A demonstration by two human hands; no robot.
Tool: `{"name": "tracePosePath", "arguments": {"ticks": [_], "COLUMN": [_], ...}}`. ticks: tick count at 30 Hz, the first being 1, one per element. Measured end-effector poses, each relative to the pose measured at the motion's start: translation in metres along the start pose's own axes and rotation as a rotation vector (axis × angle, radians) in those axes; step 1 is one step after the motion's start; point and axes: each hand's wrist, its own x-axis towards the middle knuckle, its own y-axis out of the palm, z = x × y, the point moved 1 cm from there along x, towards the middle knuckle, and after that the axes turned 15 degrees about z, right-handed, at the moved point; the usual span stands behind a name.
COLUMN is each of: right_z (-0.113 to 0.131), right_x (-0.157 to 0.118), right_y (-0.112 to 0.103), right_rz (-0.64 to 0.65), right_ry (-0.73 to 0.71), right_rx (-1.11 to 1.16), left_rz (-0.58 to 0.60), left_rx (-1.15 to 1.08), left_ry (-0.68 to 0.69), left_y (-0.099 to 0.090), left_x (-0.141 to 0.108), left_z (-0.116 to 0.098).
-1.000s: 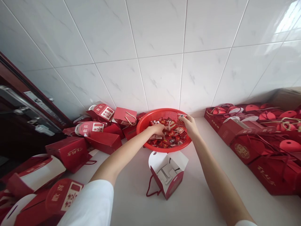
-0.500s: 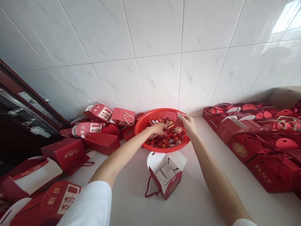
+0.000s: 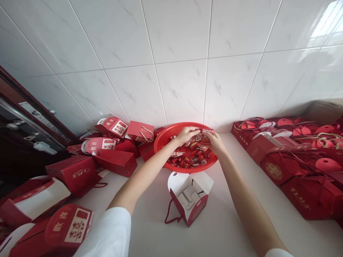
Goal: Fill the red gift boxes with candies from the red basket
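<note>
A red plastic basket (image 3: 158, 146) by the wall holds many wrapped candies (image 3: 187, 162). Above its back half, my right hand (image 3: 217, 143) pinches a red candy packet (image 3: 207, 132) with white print. Close beside it, my left hand (image 3: 185, 135) is closed, its fingertips at a small wrapped candy (image 3: 198, 137) near the packet; part of the grip is hidden. In front of the basket stands an open red gift box (image 3: 197, 210), its white inside facing up and its flaps apart. The box's dark red cord handle (image 3: 171, 214) lies out to the left.
Several red gift boxes (image 3: 118, 160) are heaped on the left, some lying open. On the right, rows of red boxes (image 3: 308, 192) with cord handles stand close together. A white tiled wall (image 3: 179, 89) rises behind the basket. A dark door frame (image 3: 34, 107) borders the left.
My left hand has lifted from the candies in the basket and moved back and right, up to my right hand. The right hand still holds its packet, almost in place.
</note>
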Motion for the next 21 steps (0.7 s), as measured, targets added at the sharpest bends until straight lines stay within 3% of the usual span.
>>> {"name": "tracePosePath", "arguments": {"ticks": [6,11,15,17,21], "right_z": [-0.002,-0.003,-0.002,-0.001,-0.001], "right_x": [0.002,0.004,0.003,0.002,0.002], "right_y": [-0.003,-0.006,-0.004,-0.004,-0.003], "right_rz": [-0.050,-0.109,-0.111,-0.115,-0.128], "right_ry": [-0.051,-0.086,-0.083,-0.084,-0.082], "right_rx": [0.022,0.051,0.067,0.073,0.085], "left_rz": [0.023,0.259,0.479,0.493,0.389], "left_rx": [0.062,0.145,0.555,0.718,0.822], "left_ry": [-0.184,-0.290,-0.393,-0.448,-0.566], "left_y": [0.002,0.009,0.020,0.020,0.008], "left_x": [-0.001,-0.013,-0.019,-0.019,-0.018], "left_z": [0.008,0.007,0.004,0.005,0.008]}}
